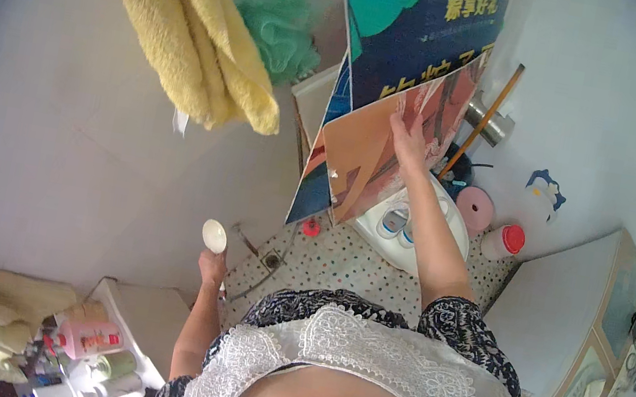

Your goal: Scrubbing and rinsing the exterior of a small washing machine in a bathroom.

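My left hand (211, 266) is closed round the handle of a white shower head (215, 236), its oval head pointing up beside the wall. My right hand (408, 141) reaches forward and rests on the face of an orange-pink printed board (360, 151). Its fingers are stretched out and apart. Behind that board stands a taller dark blue printed board (389, 37), with a teal shape and yellow lettering. Both boards lean upright above a white toilet (454, 222), partly covering it.
A yellow towel (186, 31) and a green bath puff (279, 30) hang at the upper left. A red-lidded tub (504, 242) sits near a pink round object (475, 207). At right is a white cabinet (562, 284). Bottles, including a pink one (89, 338), stand lower left. The floor (331, 267) is speckled.
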Motion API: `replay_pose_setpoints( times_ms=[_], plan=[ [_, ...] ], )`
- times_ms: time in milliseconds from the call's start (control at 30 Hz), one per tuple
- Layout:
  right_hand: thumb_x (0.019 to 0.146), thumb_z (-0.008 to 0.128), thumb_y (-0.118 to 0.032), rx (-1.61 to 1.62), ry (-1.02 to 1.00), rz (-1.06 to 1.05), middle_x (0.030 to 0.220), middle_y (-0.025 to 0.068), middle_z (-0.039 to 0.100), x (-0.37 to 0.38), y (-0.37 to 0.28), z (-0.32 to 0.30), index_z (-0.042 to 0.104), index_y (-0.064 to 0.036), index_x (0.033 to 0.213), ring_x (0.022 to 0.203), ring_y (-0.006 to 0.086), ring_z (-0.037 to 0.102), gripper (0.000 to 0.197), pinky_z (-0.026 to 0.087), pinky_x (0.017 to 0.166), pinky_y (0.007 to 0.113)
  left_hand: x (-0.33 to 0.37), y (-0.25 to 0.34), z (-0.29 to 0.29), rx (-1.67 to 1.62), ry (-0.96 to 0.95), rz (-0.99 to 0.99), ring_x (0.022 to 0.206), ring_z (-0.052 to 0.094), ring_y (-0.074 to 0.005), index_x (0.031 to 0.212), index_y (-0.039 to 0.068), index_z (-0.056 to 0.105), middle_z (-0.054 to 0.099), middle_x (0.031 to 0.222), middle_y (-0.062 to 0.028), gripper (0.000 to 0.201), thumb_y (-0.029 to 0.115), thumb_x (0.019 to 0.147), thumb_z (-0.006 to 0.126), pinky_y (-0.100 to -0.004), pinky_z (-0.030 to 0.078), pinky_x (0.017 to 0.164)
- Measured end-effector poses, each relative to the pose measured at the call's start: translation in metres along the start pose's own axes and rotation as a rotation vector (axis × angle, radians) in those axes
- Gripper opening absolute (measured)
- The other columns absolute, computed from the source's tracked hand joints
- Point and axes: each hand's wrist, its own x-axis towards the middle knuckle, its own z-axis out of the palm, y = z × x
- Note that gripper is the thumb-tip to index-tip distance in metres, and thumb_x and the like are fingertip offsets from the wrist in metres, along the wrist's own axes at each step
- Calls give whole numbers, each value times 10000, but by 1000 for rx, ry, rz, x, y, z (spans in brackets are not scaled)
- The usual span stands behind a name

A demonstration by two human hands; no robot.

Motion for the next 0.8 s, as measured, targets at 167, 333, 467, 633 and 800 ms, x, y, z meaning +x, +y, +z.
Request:
replay_pose_setpoints(
  times_ms=[167, 333, 467, 633, 800],
  plan=[
    [828, 549, -426, 61, -29, -77, 1393, 219, 313, -37, 2, 12, 243, 66, 1360, 1303, 287, 293, 787, 215, 1059, 321, 6, -21, 0, -115, -77, -117, 839, 593, -399, 846, -28, 626, 611, 820, -249, 338, 306, 805, 590, -436, 466, 683],
    [888, 506, -218, 36, 54, -266, 1214, 178, 527, -100, 27, 31, 487, 46, 1214, 1120, 250, 498, 420, 358, 960, 317, -6, -45, -10, -159, -44, -271, 847, 586, -404, 847, -15, 621, 612, 826, -242, 297, 275, 786, 605, -446, 467, 700],
    [858, 519, -95, 71, -204, -498, 1028, 144, 585, -160, 46, 65, 501, 13, 1172, 937, 211, 565, 332, 435, 840, 313, -17, -66, -6, -118, 4, -294, 863, 583, -404, 860, -11, 620, 615, 854, -240, 268, 240, 765, 624, -450, 466, 717],
    [821, 528, -35, 24, -712, -428, 1228, 194, 479, -230, 39, 149, 459, 17, 1212, 1021, 237, 547, 401, 463, 819, 317, -19, -89, -22, -248, 42, -333, 894, 578, -396, 882, -13, 618, 613, 887, -242, 270, 230, 764, 618, -450, 462, 736],
    [824, 510, -32, -49, -638, -635, 1284, 231, 424, -245, -4, 210, 385, 51, 1264, 1144, 285, 482, 465, 427, 897, 351, -37, -129, -31, -336, 97, -298, 908, 570, -399, 904, -5, 618, 609, 907, -246, 281, 246, 778, 594, -450, 458, 744]
  ],
)
